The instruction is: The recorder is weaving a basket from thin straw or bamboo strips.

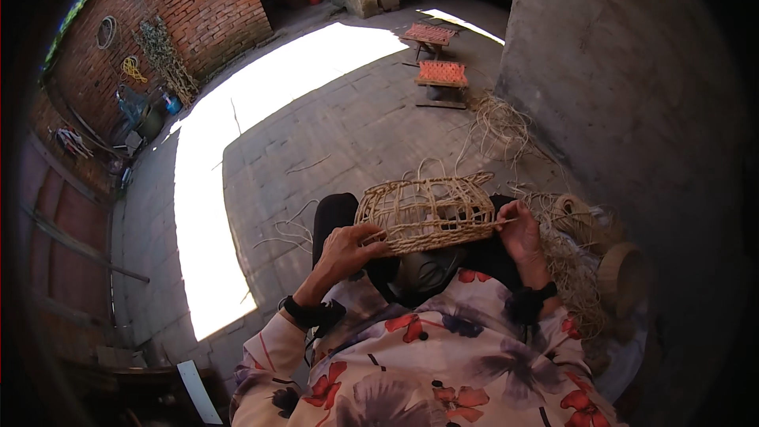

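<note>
Head view: one open-weave straw basket (427, 212), oval, coarse twisted strands, lies on the person's lap. Left hand (348, 251) clamps its braided rim at the near left. Right hand (518, 229) pinches a loose straw strand (500, 223) at the rim's right end. Beside the right knee: tangled straw pile (569, 269). Beyond, two woven-seat stools (441, 75) on paved floor (332, 134).

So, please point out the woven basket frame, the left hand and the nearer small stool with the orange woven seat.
woven basket frame (427, 209): head view, on its open lattice side.
left hand (348, 251): head view, on its back.
nearer orange stool (443, 73): head view, on its woven seat.
</note>
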`<state>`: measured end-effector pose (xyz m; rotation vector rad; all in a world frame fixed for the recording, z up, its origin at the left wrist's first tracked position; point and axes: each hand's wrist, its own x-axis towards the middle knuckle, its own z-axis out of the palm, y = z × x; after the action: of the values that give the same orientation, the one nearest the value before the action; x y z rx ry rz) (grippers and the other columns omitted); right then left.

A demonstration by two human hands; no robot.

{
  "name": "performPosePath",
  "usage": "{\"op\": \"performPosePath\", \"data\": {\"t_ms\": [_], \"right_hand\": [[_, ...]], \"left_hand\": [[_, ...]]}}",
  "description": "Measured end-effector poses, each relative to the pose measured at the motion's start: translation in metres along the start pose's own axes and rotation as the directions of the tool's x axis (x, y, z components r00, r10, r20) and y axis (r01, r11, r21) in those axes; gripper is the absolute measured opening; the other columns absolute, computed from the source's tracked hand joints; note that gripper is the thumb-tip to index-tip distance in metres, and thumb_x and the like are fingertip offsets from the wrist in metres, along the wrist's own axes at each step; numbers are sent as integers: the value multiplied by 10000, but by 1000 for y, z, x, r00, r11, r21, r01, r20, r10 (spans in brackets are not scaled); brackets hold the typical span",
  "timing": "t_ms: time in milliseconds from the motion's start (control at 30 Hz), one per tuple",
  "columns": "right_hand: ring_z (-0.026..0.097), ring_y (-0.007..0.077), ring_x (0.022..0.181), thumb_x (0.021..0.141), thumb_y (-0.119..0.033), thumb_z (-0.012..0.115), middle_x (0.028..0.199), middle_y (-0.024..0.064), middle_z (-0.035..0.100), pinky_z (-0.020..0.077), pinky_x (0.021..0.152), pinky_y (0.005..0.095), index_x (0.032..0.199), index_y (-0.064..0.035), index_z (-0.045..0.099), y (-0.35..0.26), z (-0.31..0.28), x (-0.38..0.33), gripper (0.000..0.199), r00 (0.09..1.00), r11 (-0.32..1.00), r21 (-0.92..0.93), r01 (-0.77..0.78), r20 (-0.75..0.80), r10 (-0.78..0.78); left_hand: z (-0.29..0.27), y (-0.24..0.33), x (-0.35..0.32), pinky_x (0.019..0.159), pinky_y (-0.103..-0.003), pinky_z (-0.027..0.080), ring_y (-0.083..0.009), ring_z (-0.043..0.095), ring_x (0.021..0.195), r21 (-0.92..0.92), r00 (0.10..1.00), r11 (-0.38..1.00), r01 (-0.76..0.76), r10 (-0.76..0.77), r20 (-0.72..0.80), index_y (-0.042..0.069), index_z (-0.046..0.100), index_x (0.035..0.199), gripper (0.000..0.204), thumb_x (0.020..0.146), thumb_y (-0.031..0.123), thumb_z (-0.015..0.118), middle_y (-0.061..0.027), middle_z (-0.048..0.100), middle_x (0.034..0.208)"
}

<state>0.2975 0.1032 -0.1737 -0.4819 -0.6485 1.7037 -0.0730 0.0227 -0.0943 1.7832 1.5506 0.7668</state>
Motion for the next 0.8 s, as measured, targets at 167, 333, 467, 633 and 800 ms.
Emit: {"op": "performPosePath", "data": {"t_ms": [167,333,467,633,800], "right_hand": [[618,200,763,934,-309,659,883,85,667,512,700,329,972,-70,654,0,-3,-3,241,1000,998,60,3,24,-4],[624,208,801,922,-322,674,921,91,674,518,731,335,998,-73,671,1,1,-4,260,998,992,129,9,67,-18],[622,211,816,916,-319,681,950,86,665,517,750,351,1015,-85,657,1,-5,-7,255,998,987,158,21,51,-29],[597,186,789,914,-304,687,930,67,649,488,746,329,992,-97,640,-1,-6,-10,226,1000,997,76,10,24,-12],[588,170,771,926,-298,675,886,49,636,484,729,313,976,-98,647,1,-1,-1,208,999,996,71,-51,11,51]], "left_hand": [[5,8,4,676,-323,505,-214,660,669,-42,997,997,64,-62,52,27,735,987,359,793,327,690,-142,678,751],[7,-13,-1,680,-334,511,-202,648,652,-246,987,961,126,-146,-68,2,717,896,316,788,292,655,-136,669,718],[-45,-54,-29,678,-400,517,-315,682,712,309,908,877,369,-268,-322,33,730,872,253,766,226,606,-155,706,798],[-117,-198,-128,775,-496,453,-339,666,862,667,784,419,616,-403,-472,52,732,788,194,732,161,582,-132,699,901],[-145,-224,-200,764,-465,525,-338,686,840,703,686,267,659,-597,-417,78,746,873,227,739,135,571,-158,710,914]]}}
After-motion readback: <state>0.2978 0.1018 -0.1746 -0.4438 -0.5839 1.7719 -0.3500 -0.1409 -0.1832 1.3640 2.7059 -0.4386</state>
